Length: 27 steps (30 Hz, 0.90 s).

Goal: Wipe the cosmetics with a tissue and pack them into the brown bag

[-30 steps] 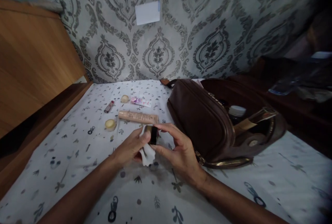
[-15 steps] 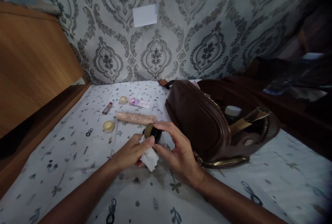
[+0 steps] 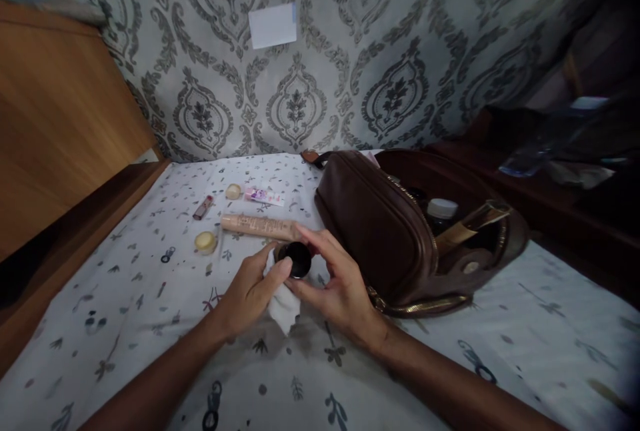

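Between my two hands is a small round jar with a black top (image 3: 296, 260), its dark face tilted up toward me. My left hand (image 3: 255, 288) grips the jar's left side through a white wipe (image 3: 284, 306) that hangs down below it. Fingers and thumb of my right hand (image 3: 339, 284) close on the jar's right edge. Just beyond lies a beige tube (image 3: 257, 225). A pink and white tube (image 3: 263, 196), a small lipstick-like tube (image 3: 203, 208) and two small cream-yellow round pieces (image 3: 205, 242) (image 3: 233, 191) lie farther off to the left.
An open brown toiletry bag (image 3: 370, 224) stands at the right, holding a white-capped bottle (image 3: 443, 209) and other items. A wooden cabinet (image 3: 65, 84) borders the left side. The patterned wall (image 3: 295, 104) rises behind the printed sheet (image 3: 150, 351).
The jar has turned so its black top faces me more, and less of its yellowish side shows. The wipe hangs slightly lower. The view has shifted a little.
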### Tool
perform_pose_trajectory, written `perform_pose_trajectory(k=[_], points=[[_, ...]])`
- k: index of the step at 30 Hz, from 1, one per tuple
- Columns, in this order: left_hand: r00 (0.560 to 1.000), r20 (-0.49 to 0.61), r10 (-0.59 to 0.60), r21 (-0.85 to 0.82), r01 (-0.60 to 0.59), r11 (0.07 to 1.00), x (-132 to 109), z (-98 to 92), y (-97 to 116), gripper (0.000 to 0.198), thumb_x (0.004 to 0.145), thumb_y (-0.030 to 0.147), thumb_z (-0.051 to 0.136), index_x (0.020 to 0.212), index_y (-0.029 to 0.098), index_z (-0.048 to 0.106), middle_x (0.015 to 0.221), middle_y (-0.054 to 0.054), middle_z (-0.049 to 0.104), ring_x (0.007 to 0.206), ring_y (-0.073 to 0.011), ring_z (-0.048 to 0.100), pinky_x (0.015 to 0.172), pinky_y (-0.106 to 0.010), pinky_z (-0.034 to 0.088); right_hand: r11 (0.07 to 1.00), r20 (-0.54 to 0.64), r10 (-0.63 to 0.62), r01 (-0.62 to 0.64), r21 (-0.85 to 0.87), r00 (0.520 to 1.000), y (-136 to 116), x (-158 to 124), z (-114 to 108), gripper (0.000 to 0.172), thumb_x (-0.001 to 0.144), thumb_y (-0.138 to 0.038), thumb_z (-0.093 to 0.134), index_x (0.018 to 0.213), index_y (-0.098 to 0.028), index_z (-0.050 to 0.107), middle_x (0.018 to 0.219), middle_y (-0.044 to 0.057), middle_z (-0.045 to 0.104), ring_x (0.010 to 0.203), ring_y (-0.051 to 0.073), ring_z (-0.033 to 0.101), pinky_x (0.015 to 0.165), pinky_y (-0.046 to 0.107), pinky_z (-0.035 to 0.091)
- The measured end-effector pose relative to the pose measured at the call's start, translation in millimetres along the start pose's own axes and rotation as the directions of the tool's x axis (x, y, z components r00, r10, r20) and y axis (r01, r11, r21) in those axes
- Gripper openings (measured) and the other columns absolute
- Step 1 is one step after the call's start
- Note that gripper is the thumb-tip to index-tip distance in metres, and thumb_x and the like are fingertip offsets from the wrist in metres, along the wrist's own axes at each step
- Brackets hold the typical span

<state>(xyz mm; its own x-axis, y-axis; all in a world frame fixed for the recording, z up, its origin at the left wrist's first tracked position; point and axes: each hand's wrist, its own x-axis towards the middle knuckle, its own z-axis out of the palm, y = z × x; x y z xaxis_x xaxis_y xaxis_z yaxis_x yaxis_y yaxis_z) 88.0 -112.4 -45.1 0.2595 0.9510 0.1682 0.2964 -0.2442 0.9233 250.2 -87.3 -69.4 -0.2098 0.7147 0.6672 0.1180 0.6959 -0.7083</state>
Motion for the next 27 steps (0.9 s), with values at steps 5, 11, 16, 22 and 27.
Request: perform_pose_trajectory(k=[5,11,16,22,27], points=[[0.999,0.04,-0.029,-0.097,0.033,0.995,0.1,-1.0,2.4,0.043,0.098,0.049,0.041,0.118,0.018,0.062,0.111,-0.005,0.068,0.103,-0.0228,0.059,0.094,-0.029,0.044,0.987,0.018,0.109,-0.111,0.118,0.994,0.0,-1.8,3.3,0.034,0.077,-0.025,0.075,0.109,-0.023,0.063,0.104,0.005,0.068,0.098,0.021,0.065,0.087,0.035,0.052],[0.998,-0.061,-0.014,0.11,0.021,0.994,-2.6,2.2,1.2,0.039,0.098,0.048,0.042,0.115,0.017,0.058,0.085,-0.002,0.066,0.077,-0.0183,0.059,0.073,-0.027,0.046,0.998,-0.045,0.055,-0.053,0.037,0.997,-1.3,-1.5,3.1,0.035,0.079,-0.017,0.07,0.112,-0.024,0.063,0.103,0.004,0.067,0.096,0.02,0.064,0.087,0.034,0.052],[0.976,-0.213,0.052,0.387,0.035,0.922,-4.2,4.5,-0.7,0.037,0.096,0.046,0.046,0.117,0.016,0.054,0.089,-0.005,0.067,0.078,-0.0202,0.063,0.07,-0.028,0.049,0.995,-0.056,0.024,-0.03,-0.099,0.998,-2.6,-1.6,2.5,0.038,0.077,-0.013,0.067,0.113,-0.023,0.064,0.095,0.004,0.062,0.087,0.019,0.062,0.077,0.032,0.054],[0.888,-0.042,0.458,0.783,-0.255,0.567,-5.6,0.0,-10.5,0.043,0.099,0.046,0.039,0.127,0.019,0.059,0.092,-0.007,0.066,0.075,-0.0182,0.067,0.065,-0.025,0.052,0.974,0.033,0.114,-0.105,-0.201,0.993,-4.7,-3.2,0.2,0.033,0.068,-0.011,0.069,0.099,-0.019,0.066,0.086,0.003,0.06,0.075,0.018,0.059,0.067,0.029,0.053],[0.726,0.043,0.686,0.84,-0.398,0.369,-12.7,-2.5,-9.1,0.025,0.095,0.032,0.053,0.11,0.022,0.071,0.086,-0.006,0.069,0.065,-0.0138,0.066,0.058,-0.021,0.049,0.96,0.085,0.199,-0.176,-0.22,0.976,-7.8,0.6,0.2,0.028,0.065,-0.014,0.076,0.091,-0.019,0.068,0.085,0.003,0.066,0.078,0.019,0.064,0.069,0.029,0.053]])
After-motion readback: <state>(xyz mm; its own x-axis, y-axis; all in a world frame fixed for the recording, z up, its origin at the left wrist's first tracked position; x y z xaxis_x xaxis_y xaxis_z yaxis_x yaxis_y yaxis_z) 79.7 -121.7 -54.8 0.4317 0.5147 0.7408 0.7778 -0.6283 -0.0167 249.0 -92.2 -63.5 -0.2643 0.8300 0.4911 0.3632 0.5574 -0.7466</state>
